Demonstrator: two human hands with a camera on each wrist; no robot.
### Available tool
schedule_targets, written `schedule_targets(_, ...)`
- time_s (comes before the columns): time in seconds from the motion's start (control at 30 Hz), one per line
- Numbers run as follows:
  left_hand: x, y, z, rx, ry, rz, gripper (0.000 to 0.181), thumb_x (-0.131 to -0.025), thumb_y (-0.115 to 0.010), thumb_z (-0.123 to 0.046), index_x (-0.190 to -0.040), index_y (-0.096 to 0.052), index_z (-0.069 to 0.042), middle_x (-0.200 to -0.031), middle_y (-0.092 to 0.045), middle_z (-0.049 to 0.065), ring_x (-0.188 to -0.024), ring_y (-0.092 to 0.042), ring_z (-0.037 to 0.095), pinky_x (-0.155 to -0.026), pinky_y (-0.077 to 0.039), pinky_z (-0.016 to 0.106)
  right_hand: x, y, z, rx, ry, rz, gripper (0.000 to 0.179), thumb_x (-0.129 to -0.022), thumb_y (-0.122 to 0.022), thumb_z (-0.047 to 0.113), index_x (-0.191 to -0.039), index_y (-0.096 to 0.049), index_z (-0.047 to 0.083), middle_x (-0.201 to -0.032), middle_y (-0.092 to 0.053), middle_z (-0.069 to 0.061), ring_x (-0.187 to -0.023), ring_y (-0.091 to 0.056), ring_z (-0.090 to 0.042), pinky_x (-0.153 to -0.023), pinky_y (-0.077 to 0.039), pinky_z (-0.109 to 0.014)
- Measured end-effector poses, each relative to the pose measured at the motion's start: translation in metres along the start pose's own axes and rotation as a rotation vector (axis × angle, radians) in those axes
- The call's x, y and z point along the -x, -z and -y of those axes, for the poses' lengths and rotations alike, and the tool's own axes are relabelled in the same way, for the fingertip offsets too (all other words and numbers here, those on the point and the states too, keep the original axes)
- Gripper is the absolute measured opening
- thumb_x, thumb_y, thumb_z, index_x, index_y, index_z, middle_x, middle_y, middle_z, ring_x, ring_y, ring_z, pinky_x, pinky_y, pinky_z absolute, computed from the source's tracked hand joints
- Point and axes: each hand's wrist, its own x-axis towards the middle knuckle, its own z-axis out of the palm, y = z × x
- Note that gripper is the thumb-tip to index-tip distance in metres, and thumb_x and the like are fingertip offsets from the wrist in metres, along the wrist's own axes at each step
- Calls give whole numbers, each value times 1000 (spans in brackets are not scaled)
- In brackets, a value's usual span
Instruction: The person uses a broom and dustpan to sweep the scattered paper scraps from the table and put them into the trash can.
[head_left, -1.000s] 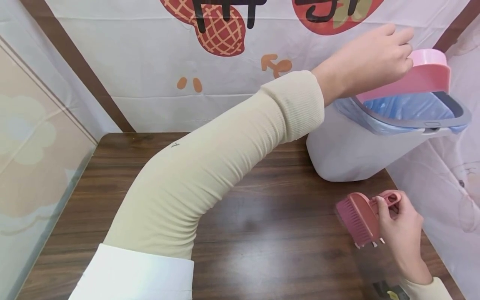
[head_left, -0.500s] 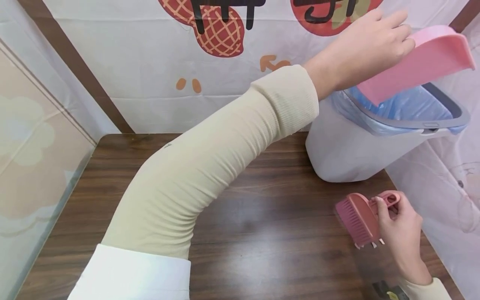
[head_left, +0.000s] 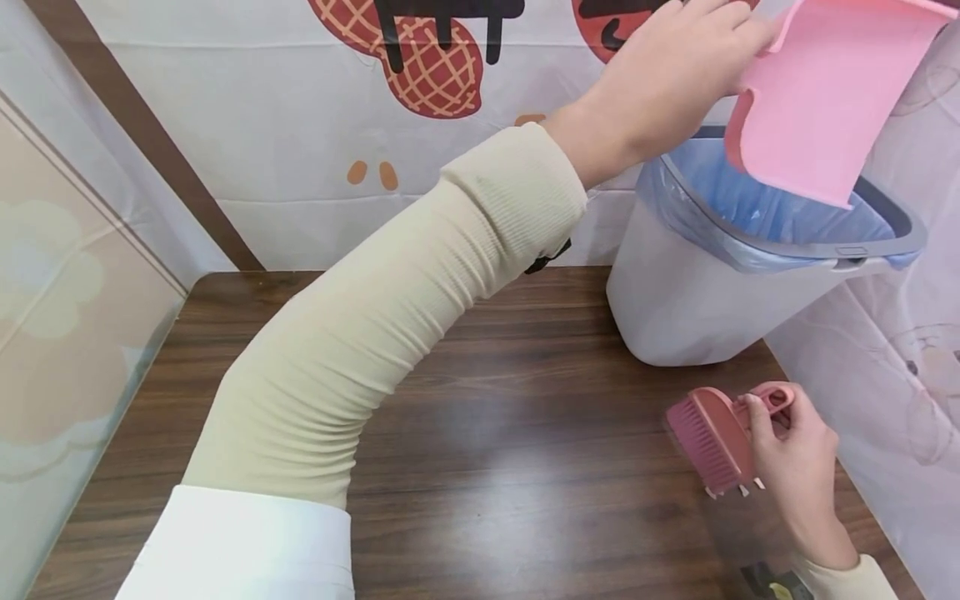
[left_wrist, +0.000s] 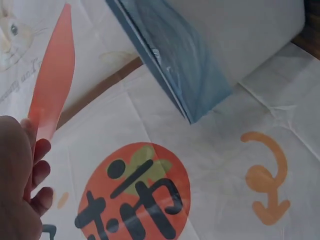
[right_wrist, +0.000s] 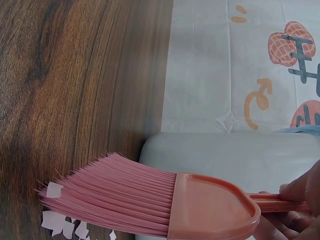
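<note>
My left hand [head_left: 667,79] grips a pink dustpan [head_left: 832,92] by its handle end, up over the mouth of a white bin [head_left: 675,292]. The pan stands steeply tilted, its wide edge partly out of the head view. In the left wrist view the dustpan [left_wrist: 56,75] appears almost edge-on, with fingers curled round its end. At the lower right, my right hand [head_left: 798,462] holds a pink hand brush [head_left: 722,433] by its looped handle, bristles facing left. White paper scraps [right_wrist: 56,222] lie at the bristle tips in the right wrist view.
A blue bag [head_left: 780,208] lines the bin under a grey rim [head_left: 862,248]. The bin stands at the back right of a dark wooden table [head_left: 480,400]. Printed cloth [head_left: 285,108] hangs behind and along the sides.
The left hand has lifted the dustpan out of the bin's mouth, upward and slightly left, and turned it steeper. The right hand and brush have hardly moved.
</note>
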Motion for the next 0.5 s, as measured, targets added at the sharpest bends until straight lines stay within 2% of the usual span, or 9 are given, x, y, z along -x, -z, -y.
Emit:
schedule_targets(0.17,8,3,4,105,85,41,49,-110,-39,-38,-155,-41,-20,-150,-50,-5,-140,-39,10,-116,-21,15,1,-1,-1,11,-9,7,11,-92,-73,6,-99,-67,0,-82,-51,31,-72,-47,22,-65,-36,-2)
schedule_targets(0.4,25,6,11,231,188,78,45,-108,-43,-37,-150,-48,-21,-145,-54,-6,-133,-43,10,-108,-29,11,2,-3,-1,9,-4,14,12,-93,-72,5,-101,-66,-1,-86,-69,-9,-72,-47,23,-65,-36,-1)
schedule_targets(0.5,34,3,17,265,190,81,44,-108,-43,-35,-148,-50,-19,-143,-57,-4,-128,-45,13,-106,-33,12,2,-3,-2,7,3,11,12,-93,-71,4,-101,-66,-2,-88,-70,-15,-72,-46,23,-66,-36,-1)
